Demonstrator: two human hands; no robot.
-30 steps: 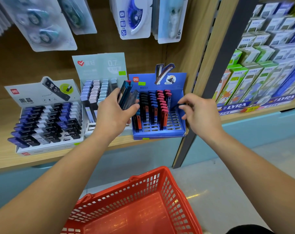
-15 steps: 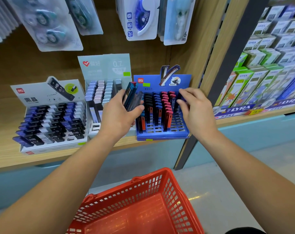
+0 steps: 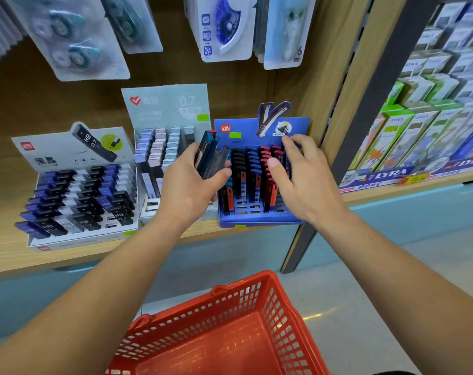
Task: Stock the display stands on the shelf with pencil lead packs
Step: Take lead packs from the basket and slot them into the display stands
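Note:
My left hand grips a bundle of several slim pencil lead packs, blue and dark, held upright in front of the blue display stand. That stand holds rows of black, blue and red packs. My right hand reaches over its rightmost column at the back. Its thumb and fingers pinch a small pack there, which is mostly hidden by the fingers. A pale 0.7 stand and a white HB 0.7 stand sit further left on the wooden shelf.
A red plastic basket sits below my arms. Blister-packed correction tapes hang above the stands. A dark upright post divides off the right bay, where green and blue LYRA boxes stand.
My right hand has moved from the stand's right edge up and inward to the back of the rightmost column. The left hand has kept its bundle in place.

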